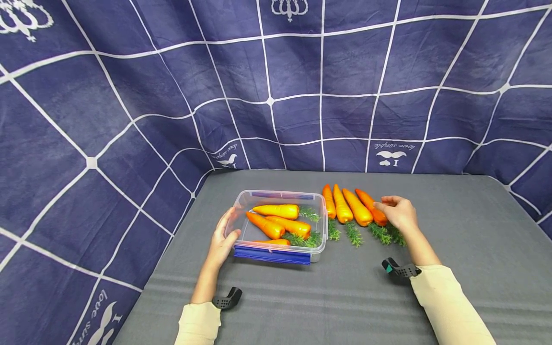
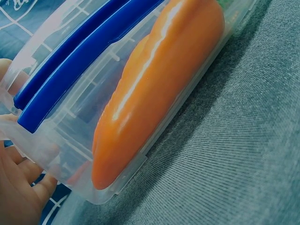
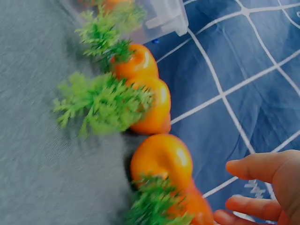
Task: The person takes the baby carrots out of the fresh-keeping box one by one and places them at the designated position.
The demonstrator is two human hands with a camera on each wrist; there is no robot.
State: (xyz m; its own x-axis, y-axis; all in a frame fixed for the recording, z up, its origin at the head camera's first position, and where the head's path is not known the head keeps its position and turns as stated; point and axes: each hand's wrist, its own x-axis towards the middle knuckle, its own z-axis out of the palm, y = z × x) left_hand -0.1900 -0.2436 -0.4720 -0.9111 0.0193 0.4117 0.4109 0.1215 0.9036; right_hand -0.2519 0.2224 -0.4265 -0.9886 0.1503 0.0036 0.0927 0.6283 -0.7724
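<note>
A clear plastic box point(image 1: 316, 256) with blue clips holds several carrots point(image 1: 282, 211) with green tops. My left hand point(image 1: 222, 239) grips the box's left wall, thumb over the rim and fingers outside. In the left wrist view, one carrot point(image 2: 154, 89) shows through the wall. Right of the box, several more carrots point(image 1: 343, 206) lie in a row, their leafy tops toward me. By the rightmost, redder carrot point(image 1: 366, 199) is my right hand point(image 1: 401, 213). Its thumb and fingers point(image 3: 253, 167) are apart with nothing between them; whether a fingertip touches the carrot I cannot tell.
A grey cloth point(image 1: 345, 297) covers the table. Behind it and at the left hangs a dark blue curtain point(image 1: 297, 115) with white lines. Each wrist wears a black band, one on the left point(image 1: 227, 299) and one on the right point(image 1: 401, 269).
</note>
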